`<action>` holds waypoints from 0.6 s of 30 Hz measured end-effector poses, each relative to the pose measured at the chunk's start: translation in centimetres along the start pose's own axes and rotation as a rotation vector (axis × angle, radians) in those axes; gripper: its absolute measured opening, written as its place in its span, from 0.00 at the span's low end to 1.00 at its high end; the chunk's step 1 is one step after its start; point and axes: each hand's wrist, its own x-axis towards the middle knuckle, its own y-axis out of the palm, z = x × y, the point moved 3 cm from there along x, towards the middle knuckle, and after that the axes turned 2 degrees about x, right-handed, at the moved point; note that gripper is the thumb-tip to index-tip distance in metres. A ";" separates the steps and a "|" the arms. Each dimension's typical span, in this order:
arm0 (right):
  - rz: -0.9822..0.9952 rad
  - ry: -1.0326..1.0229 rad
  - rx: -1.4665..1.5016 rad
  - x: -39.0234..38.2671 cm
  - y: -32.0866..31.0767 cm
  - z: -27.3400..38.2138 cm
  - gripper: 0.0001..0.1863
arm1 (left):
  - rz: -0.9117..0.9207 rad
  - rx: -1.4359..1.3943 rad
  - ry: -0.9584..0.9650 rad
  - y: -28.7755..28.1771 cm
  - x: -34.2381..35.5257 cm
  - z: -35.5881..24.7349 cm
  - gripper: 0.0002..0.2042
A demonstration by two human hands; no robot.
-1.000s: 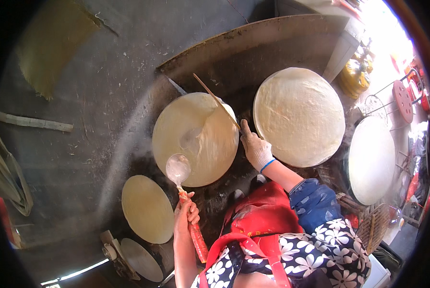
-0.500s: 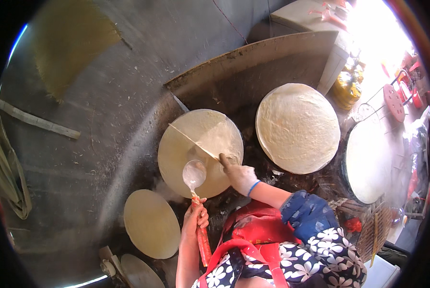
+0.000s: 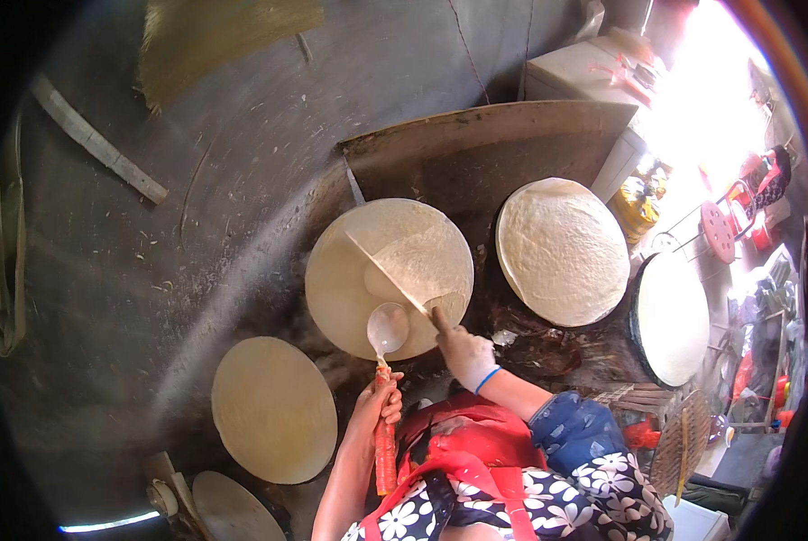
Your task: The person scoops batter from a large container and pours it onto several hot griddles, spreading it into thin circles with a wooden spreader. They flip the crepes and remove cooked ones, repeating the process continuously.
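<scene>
My left hand [image 3: 381, 397] is closed around the orange-red handle of a metal ladle [image 3: 388, 326], whose bowl hangs over the lower edge of the middle round griddle [image 3: 336, 279]. My right hand [image 3: 465, 356], in a pale glove with a blue cuff, grips a thin wooden stick [image 3: 386, 275] lying diagonally across that griddle. Pale batter [image 3: 426, 261] spreads unevenly over the griddle's right part. Beside it on the right sits a thick white round layer of batter [image 3: 562, 252]. A round pale surface [image 3: 273, 410] lies at lower left, another [image 3: 670, 316] at right.
A curved metal guard [image 3: 476, 122] rises behind the griddles. Yellow bags [image 3: 638, 203], a perforated red stool seat [image 3: 718, 230] and clutter stand in bright light at right. A woven rack [image 3: 679, 442] is at lower right, a tilted pale disc [image 3: 233, 509] at lower left.
My right hand has come down and left with the stick, which swung across the middle griddle. The ladle moved rightward with my left hand. The head view has shifted too.
</scene>
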 end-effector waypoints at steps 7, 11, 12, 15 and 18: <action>-0.320 0.166 0.242 -4.9 6.2 -5.0 0.40 | -0.014 -0.029 0.035 0.6 2.8 -0.6 0.11; -0.201 0.003 0.072 -3.5 8.0 -1.2 0.37 | -0.104 -0.024 0.182 1.2 5.4 -3.5 0.10; -0.212 -0.050 0.001 -2.3 6.6 -0.6 0.37 | -0.129 -0.029 0.235 1.1 6.1 -4.3 0.10; -0.307 0.126 0.037 1.8 3.5 -2.7 0.36 | -0.197 -0.023 0.367 0.7 8.6 -7.7 0.11; -0.336 0.133 0.185 3.9 2.3 -4.4 0.37 | -0.204 -0.038 0.400 0.4 9.9 -9.8 0.13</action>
